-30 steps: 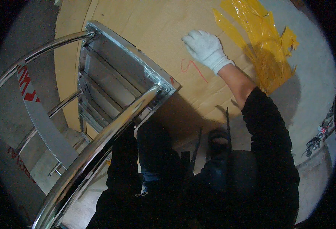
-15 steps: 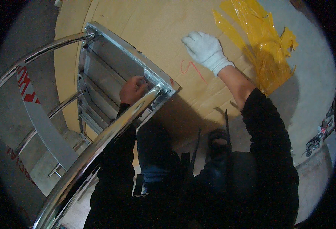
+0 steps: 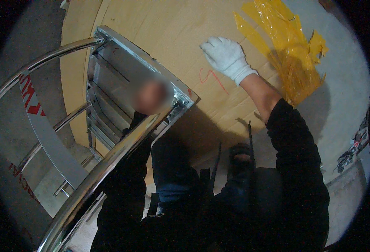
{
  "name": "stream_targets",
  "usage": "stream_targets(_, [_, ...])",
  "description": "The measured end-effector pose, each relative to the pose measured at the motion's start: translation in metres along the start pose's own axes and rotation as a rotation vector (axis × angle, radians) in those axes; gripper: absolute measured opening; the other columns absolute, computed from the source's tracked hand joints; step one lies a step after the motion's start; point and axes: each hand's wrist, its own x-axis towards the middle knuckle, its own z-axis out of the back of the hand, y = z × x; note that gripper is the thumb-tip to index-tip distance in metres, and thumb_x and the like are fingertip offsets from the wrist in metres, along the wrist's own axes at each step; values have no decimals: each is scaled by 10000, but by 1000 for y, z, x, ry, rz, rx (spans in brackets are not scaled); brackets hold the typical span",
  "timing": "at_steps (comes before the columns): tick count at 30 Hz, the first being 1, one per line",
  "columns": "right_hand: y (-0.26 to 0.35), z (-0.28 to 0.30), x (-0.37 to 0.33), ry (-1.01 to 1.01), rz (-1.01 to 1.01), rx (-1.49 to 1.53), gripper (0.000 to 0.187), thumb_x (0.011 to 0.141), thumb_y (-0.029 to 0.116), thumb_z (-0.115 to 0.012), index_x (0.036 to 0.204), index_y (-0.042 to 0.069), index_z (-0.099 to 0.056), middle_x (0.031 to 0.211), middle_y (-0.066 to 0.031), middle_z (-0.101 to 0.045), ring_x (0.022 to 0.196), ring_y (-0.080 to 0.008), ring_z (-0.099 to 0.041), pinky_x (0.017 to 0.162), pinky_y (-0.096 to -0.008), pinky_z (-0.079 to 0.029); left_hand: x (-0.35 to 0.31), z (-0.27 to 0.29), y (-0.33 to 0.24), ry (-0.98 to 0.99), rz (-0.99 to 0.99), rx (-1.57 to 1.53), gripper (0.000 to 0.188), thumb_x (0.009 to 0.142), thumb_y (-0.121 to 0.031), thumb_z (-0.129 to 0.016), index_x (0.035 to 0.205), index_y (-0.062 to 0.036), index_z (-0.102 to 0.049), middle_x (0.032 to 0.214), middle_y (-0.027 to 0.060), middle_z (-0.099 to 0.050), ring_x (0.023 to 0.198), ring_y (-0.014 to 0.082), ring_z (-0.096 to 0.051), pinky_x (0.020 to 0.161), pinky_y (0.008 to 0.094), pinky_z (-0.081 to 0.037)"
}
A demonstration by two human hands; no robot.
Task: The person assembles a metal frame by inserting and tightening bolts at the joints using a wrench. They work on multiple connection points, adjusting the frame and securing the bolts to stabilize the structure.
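Observation:
My bare left hand (image 3: 150, 95) reaches under the shiny metal tube (image 3: 124, 145) into a silvery metal frame (image 3: 141, 52). It is beside the corner where the tube joins the frame. A blur covers its fingers, so their pose and anything in them cannot be made out. My right hand (image 3: 226, 58) wears a white knitted glove and is over the brown cardboard (image 3: 168, 25), right of the frame. Its fingers are curled and closed; their undersides are hidden, and no object shows sticking out.
Yellow tape (image 3: 292, 50) lies crumpled along the cardboard's right edge. Thinner curved tubes (image 3: 63, 49) run left from the frame, with a grey strip with red marks (image 3: 50, 134) across them. My legs (image 3: 172, 172) are below the frame's corner. Dark tangled scraps (image 3: 353, 147) lie at far right.
My left hand has shifted slightly within the frame's corner and is now blurred. My right hand stays in the same place, fingers still curled.

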Motion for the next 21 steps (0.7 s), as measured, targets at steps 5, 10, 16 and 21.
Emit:
stream_targets(5, [1,0,0,1,-6,11,120,799,219,-563,897,154,-586,817,-57,-544,769,-246,-581,625,-367,-491,4,0,5,148,36,129,216,811,-185,-633,979,-76,-551,893,122,-591,767,339,-604,594,404,-499])
stream_targets(10, [-1,0,1,-82,19,27,71,759,192,-558,795,130,-556,784,-73,-556,727,-263,-600,593,-384,-512,9,4,2,213,10,137,189,840,-206,-584,977,-88,-532,901,130,-579,739,358,-600,588,448,-487])
stream_targets(16, [2,2,1,-80,18,31,71,757,189,-561,792,128,-556,795,-75,-557,731,-266,-599,591,-386,-512,13,-6,14,408,199,283,243,885,-302,-522,918,-62,-538,850,168,-593,702,375,-597,592,472,-482])
stream_targets(21, [0,0,0,-55,1,30,65,761,186,-553,794,130,-558,798,-78,-559,733,-269,-599,599,-387,-513,26,5,5,485,452,18,281,890,-305,-528,876,-28,-574,779,182,-623,698,363,-600,623,403,-491])
